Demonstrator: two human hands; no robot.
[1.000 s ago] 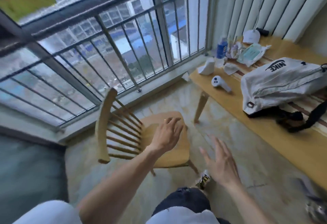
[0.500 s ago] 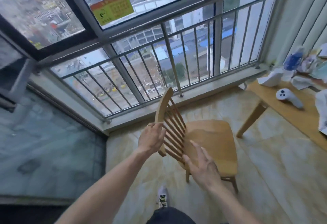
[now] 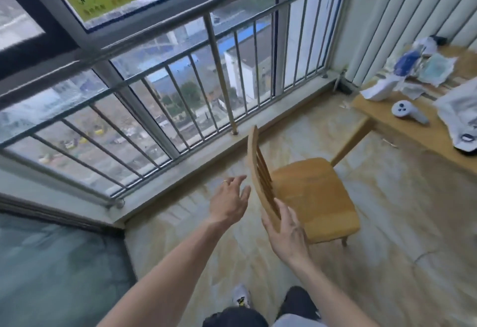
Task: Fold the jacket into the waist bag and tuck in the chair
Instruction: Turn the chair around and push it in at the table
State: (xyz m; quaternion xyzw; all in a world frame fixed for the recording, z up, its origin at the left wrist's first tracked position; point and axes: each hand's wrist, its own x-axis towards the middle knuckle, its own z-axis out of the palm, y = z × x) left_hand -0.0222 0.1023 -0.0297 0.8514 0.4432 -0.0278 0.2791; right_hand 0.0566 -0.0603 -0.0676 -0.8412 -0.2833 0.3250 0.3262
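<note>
Wooden chair [image 3: 312, 195] backrest touched by right hand [image 3: 287, 233] (fingers spread); left hand [image 3: 228, 201] open, just beside.

White bag [image 3: 462, 117] cut off at right edge; chair [image 3: 309, 197] front legs hidden under seat; clutter upper right blurred.

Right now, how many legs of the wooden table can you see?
1: a slanted leg under the near corner of the light wooden table, just beyond the wooden spindle-back chair. The other legs are out of frame or hidden.
</note>
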